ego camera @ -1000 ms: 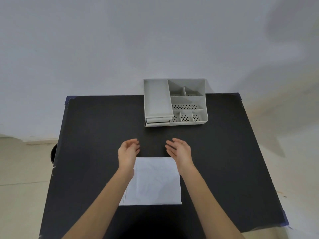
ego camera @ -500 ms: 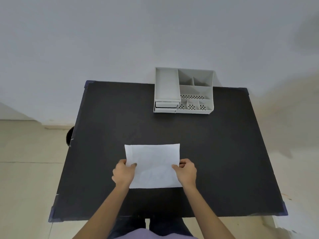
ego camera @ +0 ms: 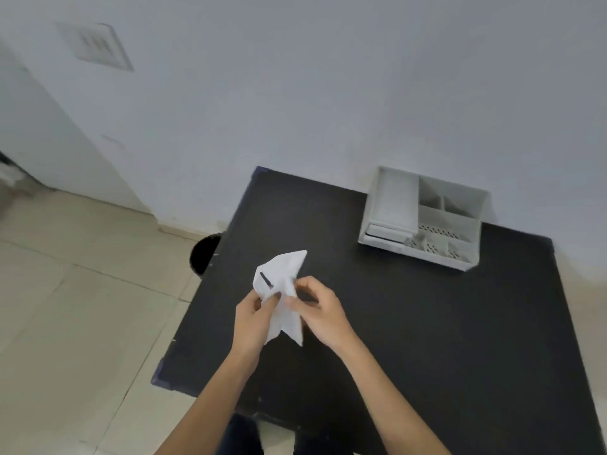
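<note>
Lifted since half a second earlier, when it lay flat on the black desk [ego camera: 427, 323], the white sheet of paper [ego camera: 282, 277] was bunched up in the air above the desk's left part, just left of frame centre. The left hand [ego camera: 253, 318] gripped its lower left side and the right hand [ego camera: 320, 310] pinched it from the right. Crumpling seemed under way; the next move likely called for pressing both hands together to ball it. The grey plastic compartment organiser [ego camera: 423, 218] stood well apart, upper right.
</note>
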